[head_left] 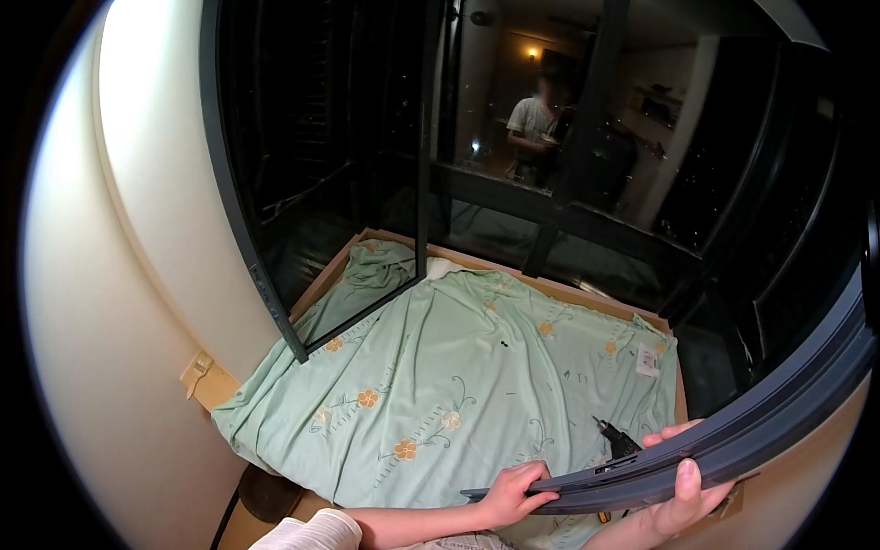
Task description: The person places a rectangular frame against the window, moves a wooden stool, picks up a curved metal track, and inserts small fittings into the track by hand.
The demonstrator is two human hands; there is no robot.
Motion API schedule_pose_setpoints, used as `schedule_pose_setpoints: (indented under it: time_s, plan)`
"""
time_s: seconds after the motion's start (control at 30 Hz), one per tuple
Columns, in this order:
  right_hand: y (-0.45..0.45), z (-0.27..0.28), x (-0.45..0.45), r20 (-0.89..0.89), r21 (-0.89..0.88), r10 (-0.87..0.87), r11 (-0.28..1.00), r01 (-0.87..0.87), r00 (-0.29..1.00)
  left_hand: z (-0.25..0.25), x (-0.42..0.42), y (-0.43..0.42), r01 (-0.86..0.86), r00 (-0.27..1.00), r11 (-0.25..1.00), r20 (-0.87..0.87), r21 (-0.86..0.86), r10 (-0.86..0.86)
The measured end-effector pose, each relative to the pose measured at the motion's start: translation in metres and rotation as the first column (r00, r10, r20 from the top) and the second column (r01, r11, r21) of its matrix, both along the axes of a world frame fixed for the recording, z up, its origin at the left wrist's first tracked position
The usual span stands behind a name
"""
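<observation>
A long dark grey window frame profile [733,449], with grooves along its length, runs from the lower middle to the right edge of the head view. My left hand [516,495] is closed around its near end. Further along, my right hand [692,490] grips the same profile, thumb on the near side and fingertips showing over the far edge. Just beyond the profile a black power screwdriver [620,443] lies on the light green flowered sheet [477,367], partly hidden behind the profile. Several small dark pieces lie scattered on the sheet.
A dark-framed window sash [240,211] stands swung inward at the left over the sheet. Dark window panes [513,119] fill the back, reflecting a person. A small white label [647,360] rests at the sheet's right. A white wall [119,275] borders the left.
</observation>
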State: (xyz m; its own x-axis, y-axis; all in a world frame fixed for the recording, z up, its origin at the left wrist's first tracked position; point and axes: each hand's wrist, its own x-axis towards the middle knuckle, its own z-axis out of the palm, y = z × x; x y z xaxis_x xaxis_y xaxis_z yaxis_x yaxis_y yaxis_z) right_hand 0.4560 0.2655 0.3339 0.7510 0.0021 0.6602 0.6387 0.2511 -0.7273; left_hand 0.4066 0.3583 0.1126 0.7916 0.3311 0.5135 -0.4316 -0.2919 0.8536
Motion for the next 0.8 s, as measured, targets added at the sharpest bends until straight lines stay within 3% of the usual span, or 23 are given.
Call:
schedule_pose_setpoints:
  time_s: [0.7,0.8]
  plan:
    - [0.0018,0.0091,-0.0022,-0.061,0.001,-0.008,1.000,0.008,0.998,0.0036,0.0007,0.0007,0.005,1.000,1.000,-0.015,-0.020,-0.005]
    - [-0.0022,0.0101,0.0028,-0.056,-0.025,0.060,0.998,-0.062,0.997,0.0035,0.0030,0.0006,-0.001,1.000,1.000,-0.016,-0.014,0.001]
